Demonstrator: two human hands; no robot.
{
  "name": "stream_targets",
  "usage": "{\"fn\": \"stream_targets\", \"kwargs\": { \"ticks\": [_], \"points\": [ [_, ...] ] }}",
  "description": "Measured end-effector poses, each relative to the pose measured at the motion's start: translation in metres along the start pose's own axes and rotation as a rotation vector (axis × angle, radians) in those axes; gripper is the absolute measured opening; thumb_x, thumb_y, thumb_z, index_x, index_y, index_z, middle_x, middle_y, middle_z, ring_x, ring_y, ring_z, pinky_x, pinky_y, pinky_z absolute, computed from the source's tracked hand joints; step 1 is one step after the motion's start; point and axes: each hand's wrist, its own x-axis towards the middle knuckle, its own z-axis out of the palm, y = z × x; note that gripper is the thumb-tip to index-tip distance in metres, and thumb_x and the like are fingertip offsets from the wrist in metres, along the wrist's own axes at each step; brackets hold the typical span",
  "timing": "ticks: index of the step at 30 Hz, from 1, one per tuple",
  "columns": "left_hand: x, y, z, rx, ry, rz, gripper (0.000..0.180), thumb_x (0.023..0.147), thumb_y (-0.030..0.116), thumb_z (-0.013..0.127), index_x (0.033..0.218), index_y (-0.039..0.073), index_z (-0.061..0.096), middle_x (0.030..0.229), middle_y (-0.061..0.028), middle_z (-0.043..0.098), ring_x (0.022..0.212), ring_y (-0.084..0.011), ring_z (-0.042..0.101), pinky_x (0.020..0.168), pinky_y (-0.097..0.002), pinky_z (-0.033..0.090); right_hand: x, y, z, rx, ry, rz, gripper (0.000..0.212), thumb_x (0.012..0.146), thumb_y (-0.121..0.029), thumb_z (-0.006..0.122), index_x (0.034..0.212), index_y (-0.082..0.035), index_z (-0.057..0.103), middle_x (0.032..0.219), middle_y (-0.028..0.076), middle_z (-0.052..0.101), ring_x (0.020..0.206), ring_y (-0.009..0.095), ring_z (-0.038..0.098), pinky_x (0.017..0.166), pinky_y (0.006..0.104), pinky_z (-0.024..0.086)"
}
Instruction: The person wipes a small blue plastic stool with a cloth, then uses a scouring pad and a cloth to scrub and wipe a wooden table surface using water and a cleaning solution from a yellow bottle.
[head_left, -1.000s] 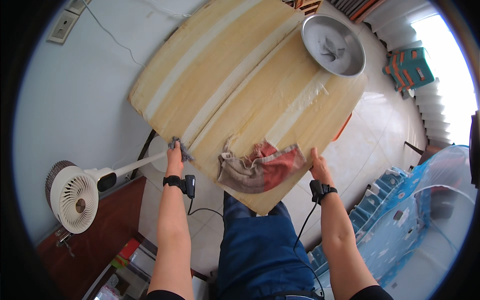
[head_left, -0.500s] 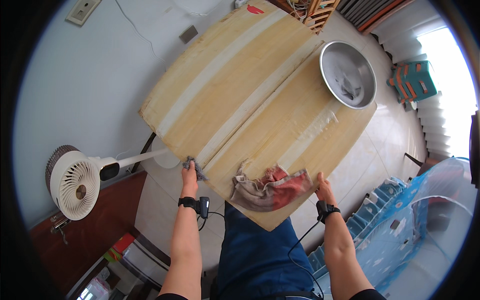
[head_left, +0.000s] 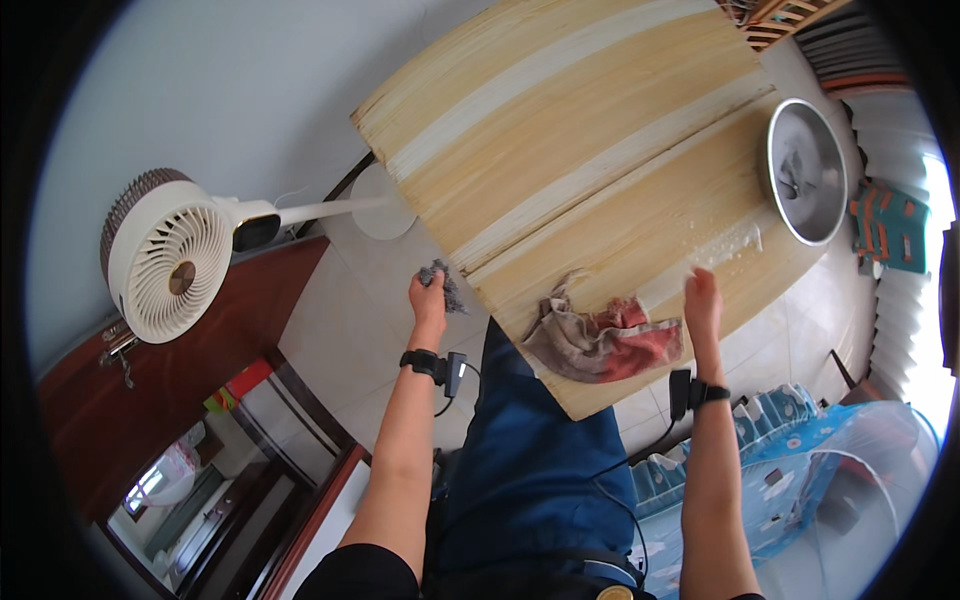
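Note:
My left hand [head_left: 428,300] is closed around a grey, fuzzy scouring pad [head_left: 452,290], held just off the left edge of the wooden table [head_left: 590,140]. My right hand [head_left: 703,295] is over the table's right side with its fingers curled in, and nothing shows in them. Between the hands, a wet, crumpled rag [head_left: 610,345], brownish-grey and red, lies by the near corner of the tabletop. Wet, foamy streaks shine on the wood beyond my right hand. A metal basin [head_left: 806,170] with cloudy water and something dark in it stands at the table's far right.
A white fan [head_left: 175,265] stands at the left beside a dark red wooden panel [head_left: 75,400]. A blue net tent [head_left: 780,490] is on the floor at the lower right. A teal and orange plastic item [head_left: 892,228] stands by the curtain.
My right hand has left the table's right edge and come in over the tabletop. My left hand still grips the scouring pad, now farther off the edge. The view has turned left.

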Motion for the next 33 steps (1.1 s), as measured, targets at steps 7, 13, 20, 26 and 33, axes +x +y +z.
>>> {"fn": "stream_targets", "kwargs": {
  "ticks": [7, 13, 20, 26, 33],
  "points": [
    [-0.022, -0.014, 0.04, -0.056, 0.128, 0.139, 0.03, 0.084, 0.016, 0.07, 0.1, -0.001, 0.052, 0.086, -0.005, 0.058, 0.076, -0.0145, 0.053, 0.068, -0.0301, 0.045, 0.051, -0.153, 0.11, -0.459, -0.413, -0.171, 0.056, 0.068, -0.033, 0.08, 0.107, 0.001, 0.059, 0.107, 0.024, 0.062, 0.109, 0.038, 0.054, 0.089, 0.0423, 0.047],
    [-0.004, 0.004, 0.039, -0.085, 0.156, 0.074, 0.035, 0.078, 0.016, 0.075, 0.094, 0.0, 0.048, 0.083, -0.0074, 0.057, 0.072, -0.0163, 0.053, 0.063, -0.0324, 0.046, 0.078, -0.152, 0.13, -0.567, -0.577, -0.089, 0.081, 0.052, -0.036, 0.09, 0.111, 0.008, 0.056, 0.114, 0.025, 0.059, 0.112, 0.039, 0.052, 0.093, 0.0413, 0.046],
    [0.066, 0.056, 0.005, 0.078, -0.012, 0.104, 0.036, 0.077, 0.02, 0.077, 0.091, -0.002, 0.052, 0.081, -0.0091, 0.061, 0.07, -0.0165, 0.056, 0.063, -0.0324, 0.047, 0.086, -0.158, 0.132, -0.591, -0.627, 0.003, 0.084, 0.05, -0.035, 0.091, 0.11, 0.012, 0.056, 0.115, 0.027, 0.059, 0.114, 0.041, 0.051, 0.093, 0.0426, 0.046],
    [-0.022, 0.006, 0.03, 0.473, 0.008, 0.177, 0.037, 0.078, 0.022, 0.075, 0.091, 0.001, 0.047, 0.081, -0.0203, 0.06, 0.076, -0.0396, 0.057, 0.069, -0.0432, 0.045, 0.083, -0.163, 0.127, -0.574, -0.622, -0.047, 0.084, 0.05, -0.035, 0.091, 0.11, 0.012, 0.056, 0.114, 0.029, 0.058, 0.114, 0.042, 0.052, 0.093, 0.0433, 0.047],
    [0.024, 0.061, 0.037, 0.38, 0.163, 0.311, 0.039, 0.074, 0.022, 0.077, 0.089, 0.0, 0.048, 0.082, -0.0197, 0.06, 0.079, -0.0393, 0.058, 0.07, -0.0437, 0.046, 0.088, -0.155, 0.133, -0.624, -0.634, 0.022, 0.087, 0.051, -0.033, 0.091, 0.114, 0.012, 0.053, 0.117, 0.029, 0.057, 0.115, 0.042, 0.05, 0.092, 0.0434, 0.047]
  ]
}}
